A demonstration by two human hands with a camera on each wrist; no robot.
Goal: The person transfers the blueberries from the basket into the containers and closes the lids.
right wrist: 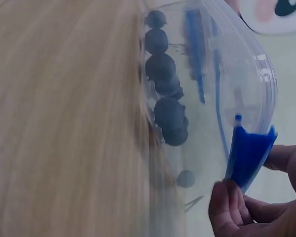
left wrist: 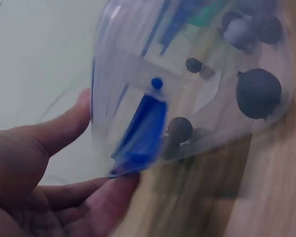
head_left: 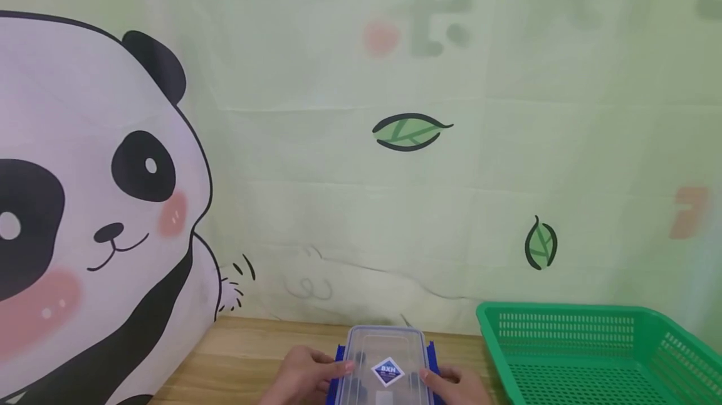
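A clear plastic food container (head_left: 389,343) with a blue diamond sticker on its lid stands at the bottom middle of the head view. My left hand (head_left: 301,375) grips its left side, thumb on the lid's edge and fingers at the blue latch (left wrist: 143,133). On the opposite side, my right hand (head_left: 458,386) holds it likewise, fingers touching the other blue latch (right wrist: 249,155). Both latches stand angled outward. Through the clear walls show several dark round things (left wrist: 259,94), resembling blueberries, along the bottom. The container's near end is cut off in the head view.
A green plastic basket (head_left: 570,361) with slotted walls stands to the right on the wooden table (head_left: 237,355). Behind the table hangs a pale green cloth (head_left: 316,160) printed with leaves and a large panda (head_left: 141,217) on the left.
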